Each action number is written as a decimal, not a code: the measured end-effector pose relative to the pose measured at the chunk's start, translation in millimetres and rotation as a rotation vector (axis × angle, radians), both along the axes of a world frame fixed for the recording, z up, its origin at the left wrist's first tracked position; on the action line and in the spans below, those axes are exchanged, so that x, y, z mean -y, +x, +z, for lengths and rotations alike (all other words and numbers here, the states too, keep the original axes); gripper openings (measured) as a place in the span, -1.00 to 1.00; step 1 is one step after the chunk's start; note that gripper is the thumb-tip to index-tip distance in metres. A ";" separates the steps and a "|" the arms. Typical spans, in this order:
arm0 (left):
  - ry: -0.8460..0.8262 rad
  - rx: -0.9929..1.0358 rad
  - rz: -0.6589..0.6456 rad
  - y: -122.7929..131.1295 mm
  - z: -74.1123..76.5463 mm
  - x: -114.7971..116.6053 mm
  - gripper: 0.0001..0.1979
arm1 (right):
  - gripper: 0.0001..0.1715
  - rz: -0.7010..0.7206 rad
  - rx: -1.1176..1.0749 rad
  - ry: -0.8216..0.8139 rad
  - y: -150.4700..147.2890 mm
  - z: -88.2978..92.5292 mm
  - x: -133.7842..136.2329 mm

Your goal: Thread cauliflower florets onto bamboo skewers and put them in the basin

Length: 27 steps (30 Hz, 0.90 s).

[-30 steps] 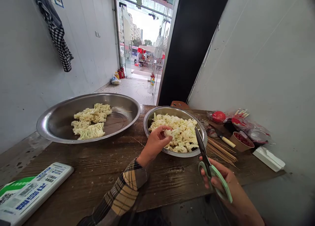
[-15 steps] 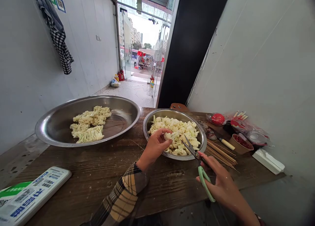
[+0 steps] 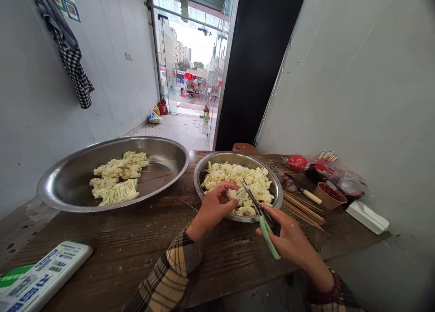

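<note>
My left hand [image 3: 217,205] is closed around a cauliflower floret [image 3: 233,194], over the near rim of a steel bowl [image 3: 200,189]. Pale cauliflower pieces [image 3: 253,176] fill that bowl. In my right hand [image 3: 285,235] are scissors with green handles [image 3: 268,239], their dark blades pointing up and left beside the floret. The blades look only slightly apart, if at all. To the left, a larger steel basin [image 3: 61,198] holds skewered cauliflower [image 3: 117,189] and a few thin sticks.
Bamboo skewers [image 3: 302,210] lie right of the bowl, near a knife with a wooden handle [image 3: 311,195]. A paper tub of red contents [image 3: 329,193], plastic-wrapped items [image 3: 350,180] and a white box [image 3: 367,216] stand along the wall. A printed white box [image 3: 50,271] sits front left.
My right hand has brought the scissors left and up, closer to the floret, and the blades have come closer together. The whole view has shifted slightly.
</note>
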<state>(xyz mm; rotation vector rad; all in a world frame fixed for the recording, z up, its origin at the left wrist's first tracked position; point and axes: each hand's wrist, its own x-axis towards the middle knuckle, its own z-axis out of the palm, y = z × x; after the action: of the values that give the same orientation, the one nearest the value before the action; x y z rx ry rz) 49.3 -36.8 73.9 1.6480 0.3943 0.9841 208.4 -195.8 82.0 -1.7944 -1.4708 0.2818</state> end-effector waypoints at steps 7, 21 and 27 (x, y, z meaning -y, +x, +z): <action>-0.005 -0.018 0.036 0.3 3.5 0.7 -0.76 | -0.48 0.014 0.040 0.072 1.6 -3.3 -0.8; -0.364 0.176 -0.081 -3.4 -1.7 -4.5 -0.72 | -0.39 -0.319 0.176 0.036 65.3 -22.5 35.6; -0.572 0.353 -0.206 -1.9 3.8 -4.0 -0.74 | -0.44 -0.430 0.357 -0.167 129.1 -91.4 61.4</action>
<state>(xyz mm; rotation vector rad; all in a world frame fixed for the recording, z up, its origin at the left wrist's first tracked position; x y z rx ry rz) 47.3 -32.8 77.8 0.9567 0.2306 0.8810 337.5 -257.2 -9.5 -2.3316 -1.2727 -0.1459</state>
